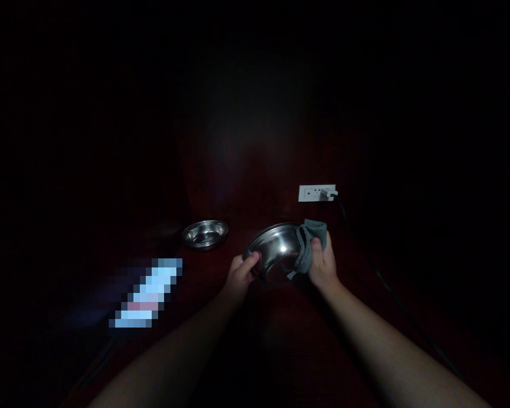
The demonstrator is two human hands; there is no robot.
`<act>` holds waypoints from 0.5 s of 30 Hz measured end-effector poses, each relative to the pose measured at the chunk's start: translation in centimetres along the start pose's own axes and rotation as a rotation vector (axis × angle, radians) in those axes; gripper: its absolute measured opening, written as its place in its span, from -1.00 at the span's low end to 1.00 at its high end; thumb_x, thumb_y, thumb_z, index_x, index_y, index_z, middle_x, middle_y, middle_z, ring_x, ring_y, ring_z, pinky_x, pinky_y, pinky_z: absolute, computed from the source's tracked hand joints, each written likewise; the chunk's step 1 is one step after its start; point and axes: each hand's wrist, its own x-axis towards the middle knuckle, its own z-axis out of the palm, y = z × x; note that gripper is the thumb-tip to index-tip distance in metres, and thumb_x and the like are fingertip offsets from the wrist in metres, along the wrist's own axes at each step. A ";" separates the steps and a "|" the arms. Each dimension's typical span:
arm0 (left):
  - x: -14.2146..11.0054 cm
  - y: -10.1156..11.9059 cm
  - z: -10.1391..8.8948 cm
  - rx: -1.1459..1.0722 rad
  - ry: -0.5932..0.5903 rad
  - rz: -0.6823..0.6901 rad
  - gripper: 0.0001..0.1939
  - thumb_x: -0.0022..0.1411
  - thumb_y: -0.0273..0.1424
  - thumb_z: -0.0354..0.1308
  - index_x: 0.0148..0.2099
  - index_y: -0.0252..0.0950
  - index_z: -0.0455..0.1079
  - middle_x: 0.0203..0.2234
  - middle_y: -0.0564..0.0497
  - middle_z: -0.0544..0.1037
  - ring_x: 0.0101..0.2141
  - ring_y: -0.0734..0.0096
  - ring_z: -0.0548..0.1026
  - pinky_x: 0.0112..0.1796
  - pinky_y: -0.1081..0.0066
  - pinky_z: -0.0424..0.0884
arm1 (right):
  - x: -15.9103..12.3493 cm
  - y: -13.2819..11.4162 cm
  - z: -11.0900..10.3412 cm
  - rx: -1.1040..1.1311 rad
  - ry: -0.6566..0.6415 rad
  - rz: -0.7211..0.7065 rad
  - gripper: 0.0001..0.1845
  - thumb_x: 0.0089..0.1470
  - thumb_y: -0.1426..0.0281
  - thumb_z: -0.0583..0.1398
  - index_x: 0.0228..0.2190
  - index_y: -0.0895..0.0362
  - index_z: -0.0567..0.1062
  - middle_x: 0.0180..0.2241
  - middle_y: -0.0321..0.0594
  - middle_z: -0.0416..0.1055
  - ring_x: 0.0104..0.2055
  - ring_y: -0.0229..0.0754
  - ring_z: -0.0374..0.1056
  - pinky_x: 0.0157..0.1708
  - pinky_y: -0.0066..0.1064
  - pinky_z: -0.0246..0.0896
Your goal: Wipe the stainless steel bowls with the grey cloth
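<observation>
A shiny steel bowl is held up in front of me, tilted so that its outer side and base face me. My left hand grips its left edge, thumb pressed on the outside. On the right edge a grey-green cloth is folded against the metal. My right hand is closed on that cloth, with the thumb lying over it; its other fingers are mostly hidden behind. Left of the held bowl, a second steel bowl rests upright on the dark reddish surface, apart from both hands.
A lit, pixelated screen lies at the left, with thin cables running below it. Beyond the bowl is a white wall socket with a plug in it. A dark cord trails down the right side. Most surroundings are too dark to make out.
</observation>
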 end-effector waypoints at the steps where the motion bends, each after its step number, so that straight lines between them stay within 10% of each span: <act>1: 0.0 0.0 0.0 -0.003 -0.004 0.002 -0.65 -0.14 -0.18 0.33 -0.48 -0.40 0.42 -0.62 0.03 0.49 -0.57 0.44 0.44 -0.49 0.41 0.38 | 0.0 0.0 0.0 0.000 0.001 -0.002 -0.70 0.19 0.22 -0.08 -0.14 0.09 0.29 -0.25 -0.17 0.35 -0.18 -0.14 0.30 -0.11 -0.25 0.17; 15: 0.1 -0.1 0.0 -0.021 -0.002 -0.003 -0.66 -0.15 -0.18 0.34 -0.47 -0.38 0.42 -0.61 0.02 0.51 -0.56 0.42 0.45 -0.50 0.42 0.40 | 0.1 0.2 -0.1 -0.012 -0.002 -0.036 -0.70 0.18 0.22 -0.06 -0.16 0.11 0.30 -0.29 -0.20 0.34 -0.23 -0.16 0.30 -0.18 -0.29 0.19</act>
